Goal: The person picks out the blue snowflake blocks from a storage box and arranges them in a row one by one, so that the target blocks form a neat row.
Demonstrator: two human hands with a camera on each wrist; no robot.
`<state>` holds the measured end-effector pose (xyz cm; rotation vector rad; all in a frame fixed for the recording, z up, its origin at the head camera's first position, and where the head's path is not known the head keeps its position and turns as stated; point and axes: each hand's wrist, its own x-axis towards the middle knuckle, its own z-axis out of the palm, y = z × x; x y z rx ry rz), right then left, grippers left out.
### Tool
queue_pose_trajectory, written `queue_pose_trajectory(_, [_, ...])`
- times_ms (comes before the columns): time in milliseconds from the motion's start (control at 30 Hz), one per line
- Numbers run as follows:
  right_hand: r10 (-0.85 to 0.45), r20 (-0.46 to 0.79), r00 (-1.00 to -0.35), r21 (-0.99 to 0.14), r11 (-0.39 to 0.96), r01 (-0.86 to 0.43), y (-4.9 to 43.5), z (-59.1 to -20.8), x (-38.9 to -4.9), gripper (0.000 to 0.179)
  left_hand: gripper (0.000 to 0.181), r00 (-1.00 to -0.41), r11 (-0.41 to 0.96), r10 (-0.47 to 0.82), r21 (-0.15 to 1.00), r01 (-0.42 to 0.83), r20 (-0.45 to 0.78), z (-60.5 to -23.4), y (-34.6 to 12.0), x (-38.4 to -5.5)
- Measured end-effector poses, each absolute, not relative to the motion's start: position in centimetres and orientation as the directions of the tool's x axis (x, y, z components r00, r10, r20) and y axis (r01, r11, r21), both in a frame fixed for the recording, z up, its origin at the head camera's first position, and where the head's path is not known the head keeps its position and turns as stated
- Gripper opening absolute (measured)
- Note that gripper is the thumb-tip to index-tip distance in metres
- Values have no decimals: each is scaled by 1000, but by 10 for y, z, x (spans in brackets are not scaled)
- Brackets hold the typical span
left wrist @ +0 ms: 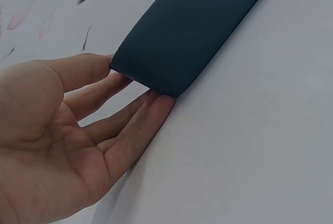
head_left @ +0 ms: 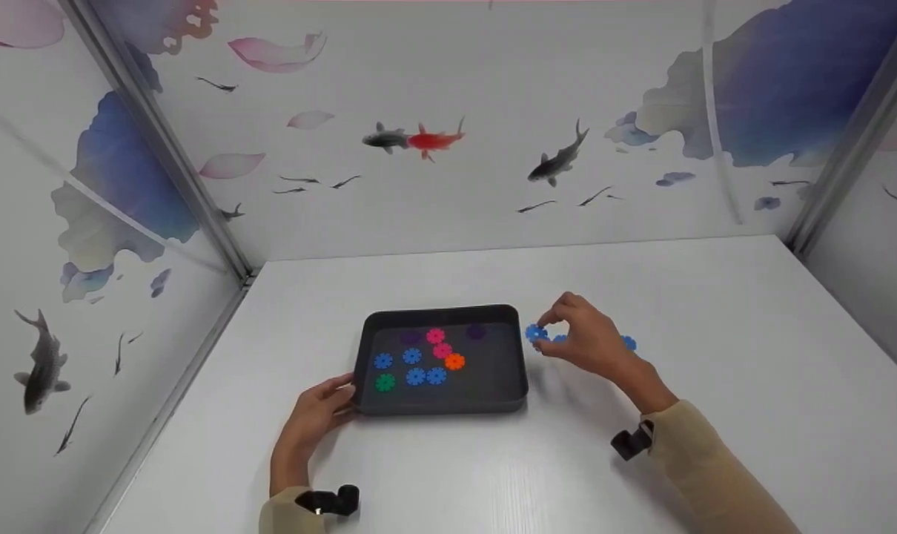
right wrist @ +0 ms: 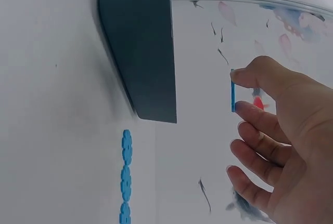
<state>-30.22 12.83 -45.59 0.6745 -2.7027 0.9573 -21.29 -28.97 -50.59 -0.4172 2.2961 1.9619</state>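
My right hand [head_left: 586,337] pinches a blue snowflake disc [head_left: 535,333] between thumb and index finger, just off the tray's right side. In the right wrist view this disc [right wrist: 232,91] appears edge-on, the other fingers loosely bent. Below that hand, a row of joined blue discs [right wrist: 126,182] lies on the table, partly hidden by the hand in the head view. My left hand [head_left: 319,408] holds the dark grey tray [head_left: 448,408] at its left side, thumb at the rim and fingertips against the lower wall [left wrist: 166,42].
Inside the tray lie loose snowflake discs: several blue ones, a green disc [head_left: 385,382], an orange disc [head_left: 454,361], two pink and two dark purple. The white table [head_left: 493,475] meets printed panels with fish at the back and left.
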Motion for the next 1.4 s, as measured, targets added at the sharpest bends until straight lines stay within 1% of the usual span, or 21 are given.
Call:
queue_pose_trajectory(100, [-337, 312, -888, -551, 698, -458, 140, -456, -303, 28, 42, -959, 140, -148, 955, -262, -242, -506, -290, -212])
queue_pose_trajectory(233, [-317, 321, -893, -541, 712, -447, 157, -459, -305, 28, 42, -961, 148, -143, 955, -257, -236, -506, -290, -211])
queue_pose_trajectory(400, [-276, 321, -906, -556, 719, -416, 180, -465, -306, 27, 42, -960, 135, -145, 957, -257, -238, -503, -290, -211])
queue_pose_trajectory(667, [-198, 265, -944, -605, 728, -323, 213, -467, -309, 28, 44, -960, 136, -147, 956, -259, -240, -504, -289, -212])
queue_pose_trajectory(833, [-148, 245, -958, -590, 761, -269, 232, -471, -310, 33, 43, -959, 147, -149, 954, -262, -241, -505, -290, -211])
queue_pose_trajectory(1000, [-104, 238, -966, -589, 775, -229, 253, -478, -312, 34, 43, -959, 151, -147, 952, -265, -243, -505, -291, -213])
queue_pose_trajectory(1267, [-74, 197, -978, -601, 779, -180, 271, -484, -313, 37, 43, -958, 151, -146, 952, -267, -246, -505, -291, -212])
queue_pose_trajectory(1400, [-59, 142, -988, -603, 787, -134, 275, -488, -313, 40, 43, -959, 161, -143, 951, -266, -244, -505, -290, -212])
